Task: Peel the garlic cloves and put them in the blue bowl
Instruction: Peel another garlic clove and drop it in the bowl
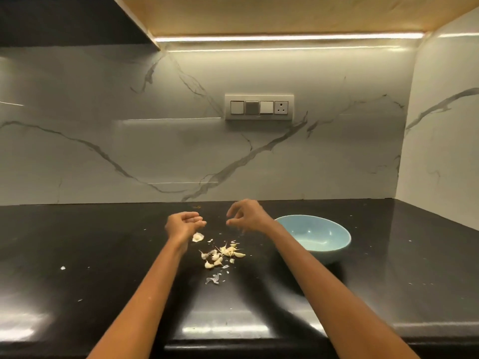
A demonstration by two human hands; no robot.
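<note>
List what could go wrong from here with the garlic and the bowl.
1. The loose pile of pale garlic cloves lies mixed with thin papery skin scraps on the glossy black countertop, so skins may end up in the bowl.
2. The round light-blue ceramic bowl sits behind the right forearm, which might knock it.

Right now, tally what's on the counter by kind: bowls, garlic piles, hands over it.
Blue bowl: 1
Garlic clove pile: 1 (exact clove count too small to tell)
Hands: 2, left hand, right hand
Total: 4
</note>
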